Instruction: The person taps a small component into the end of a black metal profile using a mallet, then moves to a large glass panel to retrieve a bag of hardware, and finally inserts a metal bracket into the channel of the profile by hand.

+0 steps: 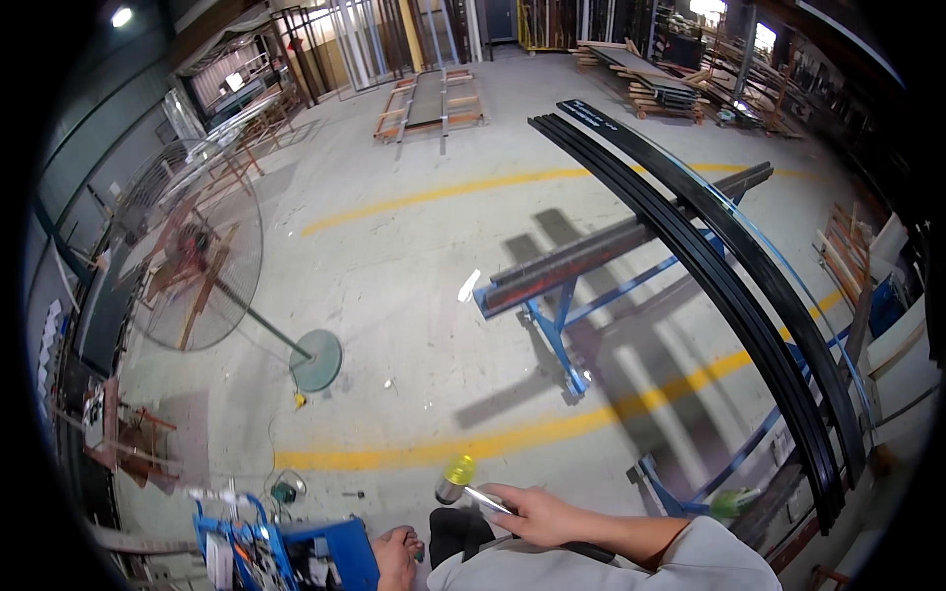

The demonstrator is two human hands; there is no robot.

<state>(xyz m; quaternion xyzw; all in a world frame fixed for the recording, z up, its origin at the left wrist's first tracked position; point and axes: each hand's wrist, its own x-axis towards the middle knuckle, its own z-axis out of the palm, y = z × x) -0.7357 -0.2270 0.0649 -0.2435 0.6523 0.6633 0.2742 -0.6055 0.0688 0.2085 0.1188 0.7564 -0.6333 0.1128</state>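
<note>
My right hand [540, 515] is closed round the handle of a soft-faced mallet [453, 483]. The mallet has a metal body and handle, and its see-through yellow end points away from me. Low in the view, my left hand [395, 558] has its fingers curled beside a blue cart [347, 550]. A small dark thing shows at those fingertips, too little of it to name. Off to my right, long black profiles [705, 258] lie across blue trestles [557, 320] with dark padded top beams, apart from both hands.
A large caged fan [192, 246] stands at left on a round green base [316, 361]. Yellow lines [512, 440] cross the grey floor. A low rack [426, 103] and a stack of boards [645, 79] are at the back. A white scrap [469, 286] lies beside the trestle.
</note>
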